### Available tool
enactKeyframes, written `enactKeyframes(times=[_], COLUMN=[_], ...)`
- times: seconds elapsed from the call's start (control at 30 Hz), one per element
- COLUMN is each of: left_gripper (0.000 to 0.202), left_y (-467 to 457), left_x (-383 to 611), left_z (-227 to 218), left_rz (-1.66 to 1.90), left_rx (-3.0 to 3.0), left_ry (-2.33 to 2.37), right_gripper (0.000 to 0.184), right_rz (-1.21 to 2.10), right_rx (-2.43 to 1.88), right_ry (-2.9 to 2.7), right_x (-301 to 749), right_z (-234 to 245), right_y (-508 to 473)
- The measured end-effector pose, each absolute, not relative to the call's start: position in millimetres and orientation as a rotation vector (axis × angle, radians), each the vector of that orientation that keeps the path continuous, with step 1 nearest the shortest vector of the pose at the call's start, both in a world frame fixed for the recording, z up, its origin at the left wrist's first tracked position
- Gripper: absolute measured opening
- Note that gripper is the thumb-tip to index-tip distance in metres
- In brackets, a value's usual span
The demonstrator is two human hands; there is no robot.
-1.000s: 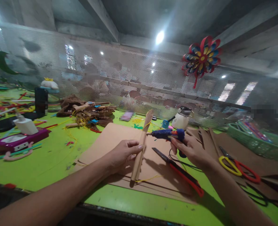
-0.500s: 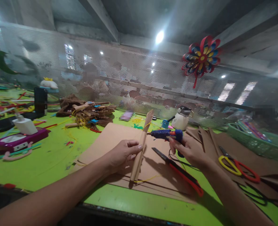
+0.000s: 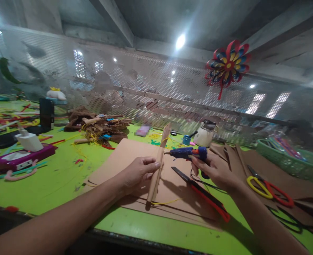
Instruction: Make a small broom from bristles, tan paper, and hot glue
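Note:
My left hand (image 3: pixel 141 173) grips a rolled brown paper tube (image 3: pixel 156 173) at its middle, thumb on top. The tube stands tilted over a sheet of brown paper (image 3: pixel 119 159), and a yellow string (image 3: pixel 169 202) trails from its lower end. My right hand (image 3: pixel 214 168) is wrapped around a blue hot glue gun (image 3: pixel 184 153), whose nozzle points left at the tube's edge; whether it touches I cannot tell. Below the glue gun, a utility knife (image 3: pixel 205 196) with a red and black handle lies on the paper, blade toward the tube.
Scissors (image 3: pixel 270 191) with yellow and red handles lie at right beside a green basket (image 3: pixel 291 163). A white jar (image 3: pixel 204 135) stands behind. At left are a purple power strip (image 3: pixel 23 157) and a heap of brown paper pieces (image 3: pixel 105 129). A perforated screen (image 3: pixel 145 85) rises behind the table.
Both hands hold nearly the same pose. The glue gun's nozzle has shifted very slightly left and down along the tube's edge.

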State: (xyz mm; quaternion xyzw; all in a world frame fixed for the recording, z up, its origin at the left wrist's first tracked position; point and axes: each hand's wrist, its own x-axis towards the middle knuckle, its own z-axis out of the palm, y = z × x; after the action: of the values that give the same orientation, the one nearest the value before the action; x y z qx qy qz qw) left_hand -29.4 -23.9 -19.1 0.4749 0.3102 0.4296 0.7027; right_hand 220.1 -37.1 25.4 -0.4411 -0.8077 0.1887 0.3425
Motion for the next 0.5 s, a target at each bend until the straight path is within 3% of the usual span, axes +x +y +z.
enactKeyframes(times=[0.5], left_gripper=[0.029], left_y=[-26.0], left_x=[-30.0], left_z=[-17.6], left_rz=[0.953], left_rx=[1.049], left_ry=[0.658], right_gripper=[0.045], right_rz=[0.544], right_rx=[-1.13], right_ry=[-2.125], right_x=[217.4], right_z=[23.9], right_y=[-38.9])
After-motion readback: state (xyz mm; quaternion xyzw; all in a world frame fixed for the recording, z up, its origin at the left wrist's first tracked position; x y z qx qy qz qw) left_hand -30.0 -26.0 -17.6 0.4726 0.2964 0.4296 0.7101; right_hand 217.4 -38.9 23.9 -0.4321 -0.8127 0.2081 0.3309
